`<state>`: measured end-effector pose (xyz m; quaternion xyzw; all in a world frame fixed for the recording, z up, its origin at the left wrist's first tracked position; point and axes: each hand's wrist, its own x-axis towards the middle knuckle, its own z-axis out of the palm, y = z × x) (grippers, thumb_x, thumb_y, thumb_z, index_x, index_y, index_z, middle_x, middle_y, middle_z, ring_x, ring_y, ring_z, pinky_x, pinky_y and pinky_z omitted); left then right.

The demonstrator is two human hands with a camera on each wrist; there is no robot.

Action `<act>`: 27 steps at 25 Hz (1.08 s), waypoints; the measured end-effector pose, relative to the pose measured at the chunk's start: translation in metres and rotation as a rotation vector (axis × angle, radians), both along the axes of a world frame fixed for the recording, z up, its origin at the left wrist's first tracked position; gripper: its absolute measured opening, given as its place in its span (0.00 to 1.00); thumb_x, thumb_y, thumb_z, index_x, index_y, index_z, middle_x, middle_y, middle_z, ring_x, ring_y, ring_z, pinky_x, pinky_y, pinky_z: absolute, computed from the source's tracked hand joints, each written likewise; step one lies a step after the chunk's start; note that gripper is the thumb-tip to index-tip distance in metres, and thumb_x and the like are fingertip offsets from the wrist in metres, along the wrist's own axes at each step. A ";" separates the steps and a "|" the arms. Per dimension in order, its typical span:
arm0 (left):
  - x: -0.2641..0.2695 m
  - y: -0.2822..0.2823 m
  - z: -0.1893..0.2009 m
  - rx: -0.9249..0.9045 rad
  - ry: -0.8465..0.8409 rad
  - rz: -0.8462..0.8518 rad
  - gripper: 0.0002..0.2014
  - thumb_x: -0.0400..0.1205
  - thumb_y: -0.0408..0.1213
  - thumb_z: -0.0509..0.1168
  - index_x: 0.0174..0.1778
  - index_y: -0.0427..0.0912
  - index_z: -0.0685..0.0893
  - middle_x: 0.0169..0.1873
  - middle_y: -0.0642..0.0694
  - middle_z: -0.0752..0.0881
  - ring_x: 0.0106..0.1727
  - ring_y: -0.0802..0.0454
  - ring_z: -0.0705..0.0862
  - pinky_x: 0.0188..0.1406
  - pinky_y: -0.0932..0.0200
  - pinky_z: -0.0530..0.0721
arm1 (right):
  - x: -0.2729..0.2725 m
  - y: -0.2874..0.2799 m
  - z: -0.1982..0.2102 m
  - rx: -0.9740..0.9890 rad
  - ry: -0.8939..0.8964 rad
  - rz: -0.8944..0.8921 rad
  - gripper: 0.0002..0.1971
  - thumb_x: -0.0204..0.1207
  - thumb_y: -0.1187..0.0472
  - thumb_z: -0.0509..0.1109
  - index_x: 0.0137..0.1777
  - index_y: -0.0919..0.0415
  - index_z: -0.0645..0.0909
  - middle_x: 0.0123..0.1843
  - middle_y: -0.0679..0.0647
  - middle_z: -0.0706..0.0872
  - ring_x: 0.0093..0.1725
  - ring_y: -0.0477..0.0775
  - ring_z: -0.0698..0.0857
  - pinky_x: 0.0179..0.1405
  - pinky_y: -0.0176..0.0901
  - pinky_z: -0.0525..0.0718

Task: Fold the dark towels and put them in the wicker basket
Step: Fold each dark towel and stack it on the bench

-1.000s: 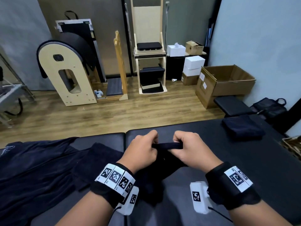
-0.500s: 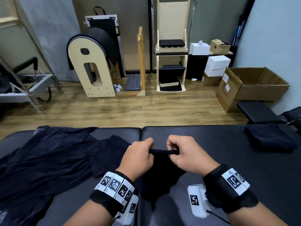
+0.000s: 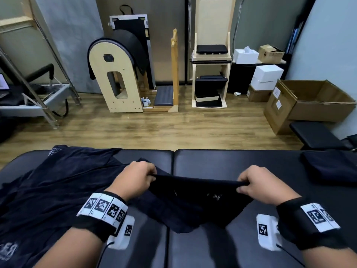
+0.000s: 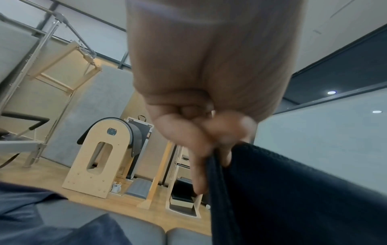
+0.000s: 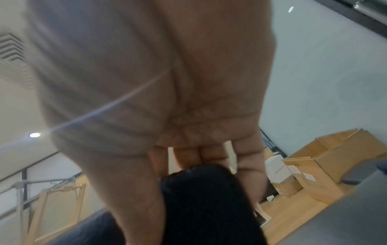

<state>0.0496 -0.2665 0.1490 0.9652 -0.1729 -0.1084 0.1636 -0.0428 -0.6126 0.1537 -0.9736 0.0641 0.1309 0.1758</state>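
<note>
- the dark towel (image 3: 195,200) hangs stretched between the two hands, over the near part of the black padded surface (image 3: 241,163), its lower folds sagging down onto the padding.
- the left hand (image 3: 135,180) grips the towel's top edge at its left end; in the left wrist view the fingers (image 4: 184,131) are curled and pinching the cloth (image 4: 282,190).
- the right hand (image 3: 264,185) holds the right end of that edge, thumb under and fingers (image 5: 209,154) curled over the bunched fabric (image 5: 205,199).
- left of the towel, a heap of dark cloths (image 3: 48,190) lies spread loose on the surface, touching the held towel's lower folds.
- well to the right of the towel, at the surface's far right edge, sits a folded dark towel (image 3: 328,167).
- beyond the towel, across the wood floor, stand a curved wooden barrel (image 3: 117,78) and an open cardboard box (image 3: 313,99).
</note>
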 end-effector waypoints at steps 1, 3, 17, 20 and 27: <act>0.005 -0.003 0.005 -0.075 0.065 0.040 0.04 0.81 0.34 0.65 0.43 0.46 0.83 0.31 0.44 0.90 0.27 0.46 0.89 0.25 0.55 0.84 | 0.002 -0.001 -0.003 -0.040 0.061 -0.004 0.08 0.71 0.54 0.79 0.32 0.44 0.86 0.36 0.46 0.90 0.41 0.44 0.86 0.42 0.40 0.85; 0.016 -0.007 0.005 -0.296 0.188 0.135 0.04 0.84 0.28 0.61 0.46 0.39 0.80 0.24 0.36 0.88 0.19 0.41 0.86 0.13 0.57 0.79 | 0.007 0.000 -0.010 -0.093 0.132 -0.034 0.08 0.70 0.52 0.78 0.31 0.40 0.86 0.37 0.47 0.90 0.41 0.46 0.87 0.42 0.44 0.87; 0.194 -0.032 0.174 -0.295 -0.623 0.086 0.13 0.79 0.27 0.64 0.55 0.38 0.90 0.62 0.40 0.88 0.64 0.38 0.84 0.65 0.50 0.78 | 0.176 0.018 0.136 0.139 -0.798 -0.446 0.12 0.79 0.66 0.67 0.53 0.61 0.92 0.49 0.64 0.93 0.54 0.69 0.88 0.56 0.51 0.85; 0.188 -0.026 0.254 -0.446 -0.914 0.039 0.12 0.79 0.26 0.65 0.55 0.34 0.91 0.66 0.42 0.86 0.66 0.41 0.84 0.69 0.60 0.73 | 0.167 0.024 0.196 0.091 -1.200 -0.379 0.13 0.78 0.65 0.64 0.53 0.63 0.91 0.50 0.64 0.93 0.55 0.69 0.88 0.58 0.50 0.83; 0.122 -0.011 0.206 -0.418 -0.934 -0.029 0.11 0.79 0.25 0.68 0.56 0.32 0.90 0.69 0.43 0.84 0.66 0.43 0.85 0.72 0.61 0.73 | 0.087 0.015 0.163 0.088 -1.310 -0.226 0.13 0.76 0.72 0.71 0.57 0.67 0.91 0.61 0.59 0.92 0.61 0.57 0.90 0.68 0.30 0.73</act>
